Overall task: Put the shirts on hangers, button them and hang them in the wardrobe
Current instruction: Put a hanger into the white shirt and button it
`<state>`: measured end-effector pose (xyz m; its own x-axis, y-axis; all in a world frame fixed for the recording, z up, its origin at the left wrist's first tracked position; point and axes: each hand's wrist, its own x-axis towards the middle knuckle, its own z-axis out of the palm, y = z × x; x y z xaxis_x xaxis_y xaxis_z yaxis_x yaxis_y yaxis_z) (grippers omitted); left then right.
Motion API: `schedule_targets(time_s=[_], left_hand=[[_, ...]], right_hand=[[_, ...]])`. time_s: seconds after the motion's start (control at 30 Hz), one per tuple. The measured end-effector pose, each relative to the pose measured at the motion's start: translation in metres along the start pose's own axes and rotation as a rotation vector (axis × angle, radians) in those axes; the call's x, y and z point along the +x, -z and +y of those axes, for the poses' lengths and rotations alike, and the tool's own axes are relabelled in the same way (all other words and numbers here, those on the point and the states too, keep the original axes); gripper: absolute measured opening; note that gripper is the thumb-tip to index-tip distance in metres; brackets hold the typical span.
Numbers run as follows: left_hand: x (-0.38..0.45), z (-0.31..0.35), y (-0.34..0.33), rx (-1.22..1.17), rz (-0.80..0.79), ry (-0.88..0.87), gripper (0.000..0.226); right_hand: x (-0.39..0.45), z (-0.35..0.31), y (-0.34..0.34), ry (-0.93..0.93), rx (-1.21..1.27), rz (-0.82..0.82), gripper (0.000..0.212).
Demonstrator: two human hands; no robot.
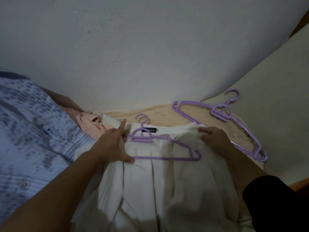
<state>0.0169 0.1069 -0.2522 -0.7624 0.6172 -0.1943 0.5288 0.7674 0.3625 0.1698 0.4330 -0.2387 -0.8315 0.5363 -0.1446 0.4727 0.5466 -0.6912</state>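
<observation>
Shirts lie across a bed (275,131) against a pale wall (150,47). Working left to right, we note first a blue patterned shirt (28,131) spread at the far left, well apart from the work area, then a pink shirt (88,124) bunched just beside our left hand (110,144).

The left hand rests on the white shirt (158,190) at the left end of the purple hanger (160,148). The fingers are extended, the index pointing away toward the wall and the thumb lying against the hanger's lower bar; we judge this a press, not a grip, though the hidden fingers cannot be confirmed.

The hanger lies on top of the open white shirt, hook toward the wall beside the dark neck label (149,130). Its long axis runs left to right, with the right shoulder tip uncovered and pointing toward our right hand (214,139).

The right hand pinches the white shirt's fabric near the right side of the collar, fingers curled over a fold. It is the nearer hand to the free hanger tip, so we judge the coming move to be drawing that shoulder of cloth leftward and over the tip.

Spare hangers (222,114), also purple, lie stacked at the far right on the bed, untouched.
</observation>
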Motion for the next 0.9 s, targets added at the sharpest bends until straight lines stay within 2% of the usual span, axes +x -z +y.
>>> schedule_targets(time_s=[0.13,0.27,0.33,0.4,0.47,0.53,0.6,0.67,0.7,0.77,0.83,0.9], left_hand=[[-0.003,-0.007,0.010,0.087,0.068,0.018,0.150],[-0.002,0.007,0.001,0.106,0.116,0.093,0.148],[0.001,0.018,-0.009,0.023,0.181,0.149,0.149],[0.001,0.031,-0.020,-0.059,0.240,0.165,0.145],[-0.006,0.043,-0.032,-0.092,0.305,0.184,0.136],[-0.022,0.052,-0.047,-0.091,0.402,0.244,0.122],[-0.046,0.062,-0.059,-0.253,0.540,0.372,0.110],[-0.068,0.075,-0.067,-0.537,0.652,0.463,0.103],[-0.078,0.084,-0.069,-0.677,0.666,0.468,0.099],[-0.089,0.100,-0.078,-0.877,0.589,0.456,0.094],[-0.098,0.115,-0.088,-0.919,0.447,0.414,0.088],[-0.104,0.121,-0.097,-0.950,0.389,0.415,0.084]], right_hand=[[-0.005,-0.018,0.015,0.099,0.000,0.001,0.036],[-0.018,-0.058,0.016,0.076,0.260,-0.022,0.039],[-0.028,-0.076,0.001,0.102,0.404,-0.041,0.042],[-0.041,-0.090,-0.026,0.083,0.600,-0.157,0.048],[-0.053,-0.095,-0.054,0.017,0.761,-0.264,0.057],[-0.062,-0.089,-0.079,-0.048,0.792,-0.263,0.062],[-0.076,-0.076,-0.095,-0.102,0.810,-0.228,0.064],[-0.091,-0.062,-0.107,-0.172,0.853,-0.233,0.068],[-0.099,-0.055,-0.112,-0.200,0.855,-0.244,0.068],[-0.118,-0.047,-0.116,-0.178,0.760,-0.299,0.062],[-0.135,-0.043,-0.123,-0.168,0.750,-0.399,0.051],[-0.138,-0.034,-0.130,-0.337,0.917,-0.403,0.041]])
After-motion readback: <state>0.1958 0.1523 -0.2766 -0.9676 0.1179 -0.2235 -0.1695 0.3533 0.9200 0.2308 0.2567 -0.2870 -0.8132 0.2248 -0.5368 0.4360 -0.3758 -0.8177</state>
